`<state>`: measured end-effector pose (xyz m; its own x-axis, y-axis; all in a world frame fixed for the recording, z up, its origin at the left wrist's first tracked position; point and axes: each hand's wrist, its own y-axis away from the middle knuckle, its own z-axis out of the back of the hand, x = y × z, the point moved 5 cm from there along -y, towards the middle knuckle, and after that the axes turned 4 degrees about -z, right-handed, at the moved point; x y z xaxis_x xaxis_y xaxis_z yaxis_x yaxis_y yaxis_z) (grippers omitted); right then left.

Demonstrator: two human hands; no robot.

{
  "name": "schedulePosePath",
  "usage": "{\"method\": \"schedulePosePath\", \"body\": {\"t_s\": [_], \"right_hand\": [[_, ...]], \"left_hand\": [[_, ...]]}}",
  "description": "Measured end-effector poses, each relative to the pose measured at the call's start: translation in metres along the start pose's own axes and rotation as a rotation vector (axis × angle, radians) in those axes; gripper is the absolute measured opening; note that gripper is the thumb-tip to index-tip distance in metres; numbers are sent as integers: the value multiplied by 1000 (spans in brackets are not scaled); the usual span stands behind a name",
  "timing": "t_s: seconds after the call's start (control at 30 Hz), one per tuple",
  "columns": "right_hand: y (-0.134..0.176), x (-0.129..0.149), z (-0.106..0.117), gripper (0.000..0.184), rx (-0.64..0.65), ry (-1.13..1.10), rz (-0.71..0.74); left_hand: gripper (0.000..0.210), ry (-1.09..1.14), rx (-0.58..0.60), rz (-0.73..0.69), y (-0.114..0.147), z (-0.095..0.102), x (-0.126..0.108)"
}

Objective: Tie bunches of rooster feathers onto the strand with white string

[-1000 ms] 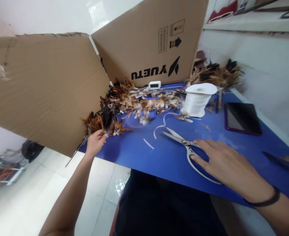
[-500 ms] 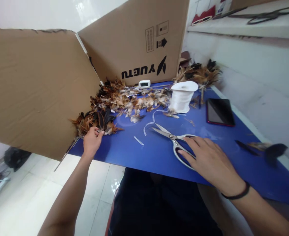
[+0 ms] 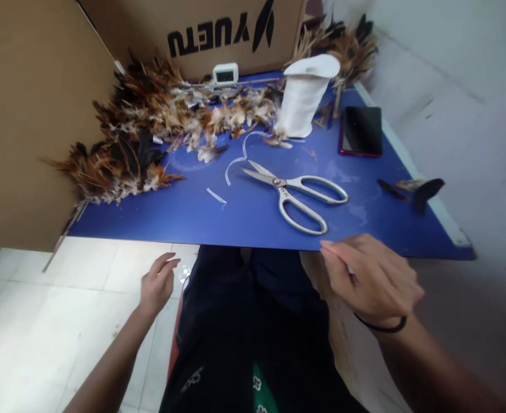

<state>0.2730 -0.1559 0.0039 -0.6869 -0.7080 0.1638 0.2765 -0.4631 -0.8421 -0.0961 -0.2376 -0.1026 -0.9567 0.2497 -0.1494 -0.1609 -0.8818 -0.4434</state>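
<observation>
My left hand (image 3: 157, 285) is off the table's front edge, above the floor. Its fingers are bent and apart, with nothing in them. Just past the front edge, my right hand (image 3: 368, 278) has its fingers curled in towards the thumb, and no object shows in it. Silver scissors (image 3: 285, 186) lie on the blue table (image 3: 171, 223) with blades partly spread, apart from both hands. A clump of brown and black feathers (image 3: 119, 169) rests at the left front. Beside the blades are a curved white ribbon (image 3: 235, 160) and a short cut strip (image 3: 216, 195).
A white ribbon spool (image 3: 304, 100) stands at the back. Behind it are a feather bundle (image 3: 347, 46) and cardboard (image 3: 244, 51). More feathers (image 3: 184, 112) and a small digital display (image 3: 226, 74) lie further left. A phone (image 3: 361, 131) and loose dark feathers (image 3: 427, 194) are at right.
My left hand has left the feather clump and drawn back off the table. My right hand has come off the scissors handles towards me. The view has tilted down.
</observation>
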Motion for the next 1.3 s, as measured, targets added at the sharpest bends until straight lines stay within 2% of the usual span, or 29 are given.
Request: {"method": "schedulePosePath", "body": {"t_s": [0.1, 0.17, 0.27, 0.33, 0.47, 0.53, 0.63, 0.7, 0.77, 0.87, 0.97, 1.03, 1.17, 1.3], "right_hand": [[39, 5, -16, 22, 165, -105, -30], [67, 10, -31, 19, 380, -88, -60], [104, 15, -42, 20, 573, -115, -180], [126, 10, -49, 23, 625, -83, -331], [179, -19, -80, 32, 764, -46, -645], [201, -33, -98, 21, 822, -68, -771], [211, -40, -111, 21, 755, -51, -779], [209, -37, -110, 20, 678, -93, -767], [207, -37, -105, 20, 630, -152, -839], [208, -44, -97, 23, 619, -160, -1020], [203, -46, -93, 24, 611, -206, -1069], [200, -40, -91, 26, 657, -290, -1046], [200, -14, -82, 26, 886, -456, -959], [201, 7, -67, 21, 1083, -463, -894]], "left_hand": [[29, 210, 173, 89, 15, -48, -1], [34, 333, 248, 167, 19, -76, 3], [41, 456, 366, 290, 22, -113, 10], [40, 470, 369, 338, 21, -129, 14], [16, 465, 310, 369, 15, -144, 20], [9, 465, 300, 367, 12, -146, 19], [7, 495, 250, 374, 8, -139, 15], [9, 514, 212, 405, 7, -130, 13], [11, 507, 188, 464, 7, -119, 12], [13, 492, 159, 559, 9, -104, 11], [18, 557, 182, 574, 16, -94, 6], [22, 626, 233, 567, 25, -89, 0], [23, 712, 457, 485, 49, -82, -14], [21, 680, 609, 462, 69, -73, -20]]}}
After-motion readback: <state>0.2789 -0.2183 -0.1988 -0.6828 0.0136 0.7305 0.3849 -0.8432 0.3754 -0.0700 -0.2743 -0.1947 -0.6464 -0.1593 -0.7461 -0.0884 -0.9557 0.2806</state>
